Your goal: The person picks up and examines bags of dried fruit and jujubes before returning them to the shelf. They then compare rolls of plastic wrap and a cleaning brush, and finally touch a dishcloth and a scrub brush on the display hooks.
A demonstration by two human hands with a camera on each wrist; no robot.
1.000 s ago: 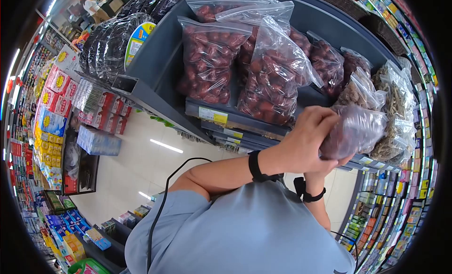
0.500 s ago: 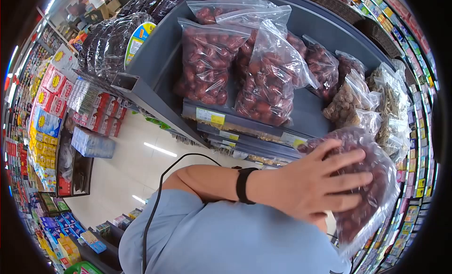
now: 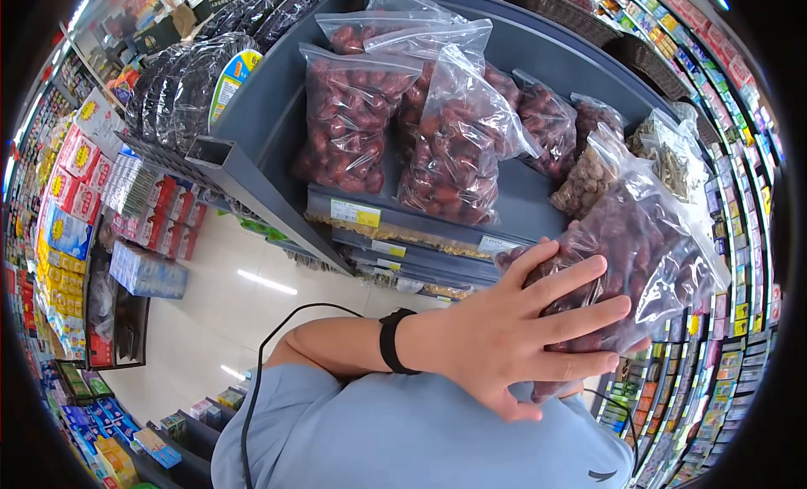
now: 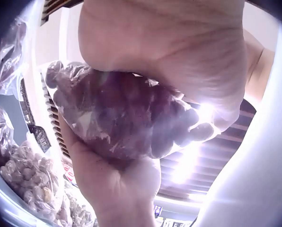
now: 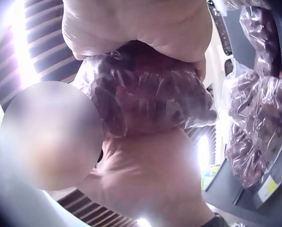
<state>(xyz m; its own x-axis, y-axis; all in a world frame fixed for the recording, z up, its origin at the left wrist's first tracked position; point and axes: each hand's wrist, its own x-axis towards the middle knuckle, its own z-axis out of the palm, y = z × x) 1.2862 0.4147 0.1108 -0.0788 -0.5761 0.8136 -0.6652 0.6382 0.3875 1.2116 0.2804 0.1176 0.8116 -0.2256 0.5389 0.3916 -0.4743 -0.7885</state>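
In the head view, a clear zip bag of dried red dates (image 3: 643,245) is held in front of the body, tilted with its top to the upper right. My left hand (image 3: 504,329) lies across its near side, fingers spread and nearly straight against the plastic. Beneath the bag, my right hand (image 4: 117,184) presses its palm to the opposite side, seen in the left wrist view. Its fingers are mostly hidden by the bag. From the right wrist, the bag (image 5: 145,99) shows squeezed between both palms.
Several more bags of red dates (image 3: 357,123) stand on the grey shelf (image 3: 521,199). Toward its right end are bags of a round brownish dried food (image 3: 588,182). Dark plastic-wrapped goods (image 3: 189,94) are at the left. A black cable (image 3: 261,354) runs along the left arm.
The bag came off the right end of the shelf toward the body, then turned so its top points up right. My left hand shifted from gripping its side to lying spread over it.
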